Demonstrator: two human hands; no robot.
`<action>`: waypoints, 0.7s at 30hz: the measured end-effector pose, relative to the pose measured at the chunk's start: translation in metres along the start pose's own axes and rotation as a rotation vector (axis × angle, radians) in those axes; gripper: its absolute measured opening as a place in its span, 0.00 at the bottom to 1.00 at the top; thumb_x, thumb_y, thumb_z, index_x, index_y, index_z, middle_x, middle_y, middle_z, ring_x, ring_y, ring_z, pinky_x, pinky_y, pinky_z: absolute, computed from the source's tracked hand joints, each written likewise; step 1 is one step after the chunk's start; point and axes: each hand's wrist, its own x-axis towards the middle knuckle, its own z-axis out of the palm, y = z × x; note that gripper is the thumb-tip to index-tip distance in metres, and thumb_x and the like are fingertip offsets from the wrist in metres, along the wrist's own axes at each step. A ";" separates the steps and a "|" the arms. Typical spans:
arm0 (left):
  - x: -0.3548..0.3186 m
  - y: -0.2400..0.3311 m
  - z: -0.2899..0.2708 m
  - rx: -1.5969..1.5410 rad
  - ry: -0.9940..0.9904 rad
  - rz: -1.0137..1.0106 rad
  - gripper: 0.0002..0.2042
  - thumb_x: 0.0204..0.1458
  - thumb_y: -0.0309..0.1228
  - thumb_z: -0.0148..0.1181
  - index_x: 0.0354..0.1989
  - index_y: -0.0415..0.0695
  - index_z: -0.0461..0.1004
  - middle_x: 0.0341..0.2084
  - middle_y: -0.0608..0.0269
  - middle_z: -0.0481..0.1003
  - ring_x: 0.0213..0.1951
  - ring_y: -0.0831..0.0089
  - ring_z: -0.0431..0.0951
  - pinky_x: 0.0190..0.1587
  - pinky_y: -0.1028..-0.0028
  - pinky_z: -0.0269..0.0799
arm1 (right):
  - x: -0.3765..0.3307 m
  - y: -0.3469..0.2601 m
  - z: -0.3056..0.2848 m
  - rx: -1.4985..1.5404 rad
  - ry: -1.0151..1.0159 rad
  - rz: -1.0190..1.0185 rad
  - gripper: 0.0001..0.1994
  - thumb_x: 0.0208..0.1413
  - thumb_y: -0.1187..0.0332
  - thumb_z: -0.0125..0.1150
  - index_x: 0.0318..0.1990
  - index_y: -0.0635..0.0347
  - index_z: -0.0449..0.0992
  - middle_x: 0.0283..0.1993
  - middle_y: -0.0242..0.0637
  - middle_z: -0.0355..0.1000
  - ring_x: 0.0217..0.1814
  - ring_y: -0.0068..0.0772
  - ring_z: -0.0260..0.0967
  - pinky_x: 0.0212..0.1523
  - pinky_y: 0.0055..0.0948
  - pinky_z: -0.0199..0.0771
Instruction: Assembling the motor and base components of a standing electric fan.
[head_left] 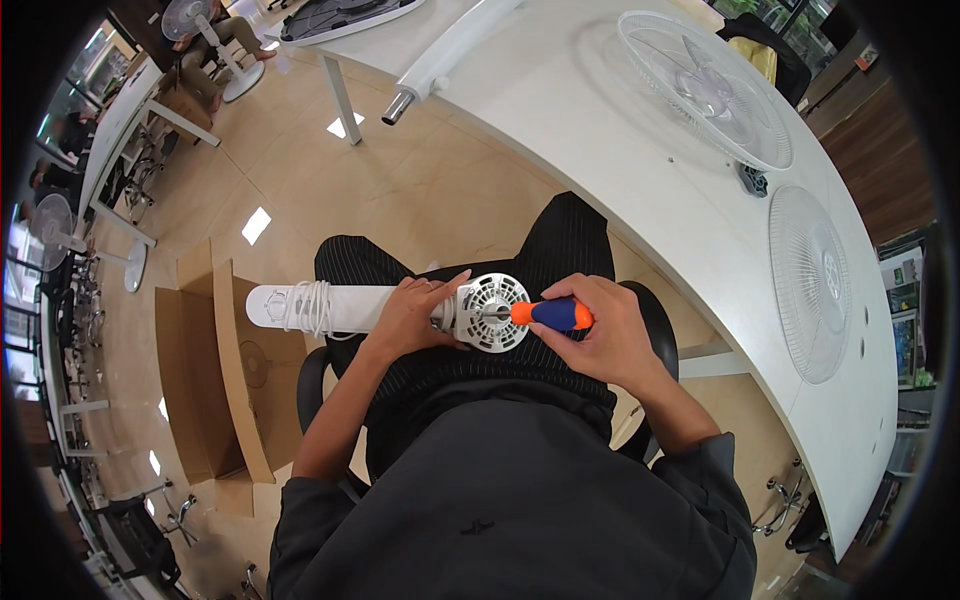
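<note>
Across my lap lies a white fan body [362,308], its round slotted motor housing [493,335] turned up toward me. A white cord [311,309] is wound around its far-left part. My left hand [412,315] is closed around the neck beside the motor housing. In my right hand [607,330] is a screwdriver [566,313] with a blue and orange handle, pinched between thumb and fingers. Its shaft points left at the middle of the housing; whether the tip touches a screw is too small to tell.
An open cardboard box [235,380] stands on the floor to my left. On the white table [600,130] are a fan guard with blades [705,90], another round guard [812,285], a small dark part [753,181] and a white pole with a metal end [440,65], which overhangs the edge.
</note>
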 end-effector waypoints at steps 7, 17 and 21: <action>0.000 -0.001 0.001 0.063 0.033 0.034 0.57 0.27 0.48 0.82 0.72 0.47 0.60 0.40 0.58 0.80 0.42 0.61 0.76 0.49 0.65 0.65 | 0.000 0.000 0.005 -0.037 -0.006 -0.010 0.14 0.44 0.71 0.75 0.37 0.59 0.74 0.30 0.40 0.75 0.31 0.43 0.74 0.32 0.35 0.74; 0.001 0.002 -0.001 0.083 0.026 0.063 0.59 0.29 0.55 0.80 0.72 0.42 0.58 0.39 0.55 0.78 0.41 0.59 0.76 0.49 0.65 0.65 | 0.002 -0.002 0.005 -0.032 -0.013 -0.015 0.15 0.44 0.71 0.75 0.37 0.58 0.74 0.29 0.39 0.75 0.31 0.43 0.74 0.32 0.36 0.74; 0.003 0.003 -0.001 0.073 0.024 0.047 0.59 0.27 0.55 0.81 0.72 0.42 0.59 0.40 0.56 0.79 0.42 0.60 0.76 0.50 0.66 0.65 | 0.003 -0.002 0.005 -0.042 -0.027 0.001 0.15 0.43 0.71 0.75 0.37 0.58 0.74 0.28 0.39 0.74 0.31 0.43 0.74 0.33 0.36 0.74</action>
